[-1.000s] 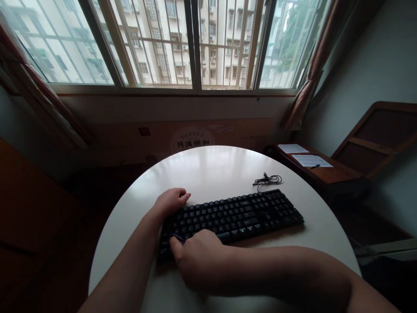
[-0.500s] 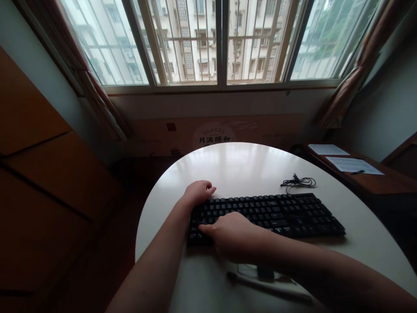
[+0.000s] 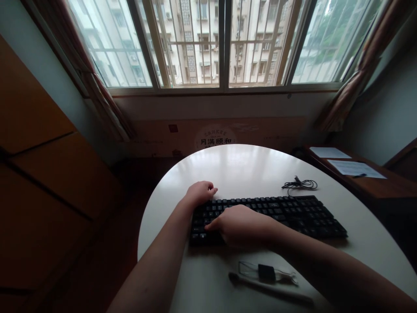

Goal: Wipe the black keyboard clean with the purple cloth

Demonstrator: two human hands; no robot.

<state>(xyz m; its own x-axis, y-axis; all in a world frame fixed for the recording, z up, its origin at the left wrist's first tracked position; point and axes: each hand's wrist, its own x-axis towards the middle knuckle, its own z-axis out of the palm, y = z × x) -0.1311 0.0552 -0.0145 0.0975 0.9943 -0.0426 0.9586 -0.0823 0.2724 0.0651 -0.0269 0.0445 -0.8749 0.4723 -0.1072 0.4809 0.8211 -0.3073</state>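
Note:
A black keyboard (image 3: 302,217) lies across a round white table. At its back left corner rests my left hand (image 3: 201,193), fingers curled in; what they hold, if anything, is hidden. My right hand (image 3: 244,226) is over the left part of the keys, closed, with one fingertip down on the keys near the left end. Its other fingers are folded under and out of sight. In front of the keyboard lie a wire keycap puller (image 3: 266,273) with a black middle and a slim brush (image 3: 270,289) with a dark tip.
The keyboard's coiled cable (image 3: 301,184) lies behind it on the white table (image 3: 228,165). To the right is a brown desk (image 3: 368,184) with paper sheets (image 3: 355,168) and a pen (image 3: 359,175). A barred window (image 3: 224,48) is ahead; an orange-brown cabinet (image 3: 39,174) stands left.
My right hand has lifted slightly and shifted right and back over the keys, so more of the keycap puller shows. My left hand keeps its place at the keyboard's corner.

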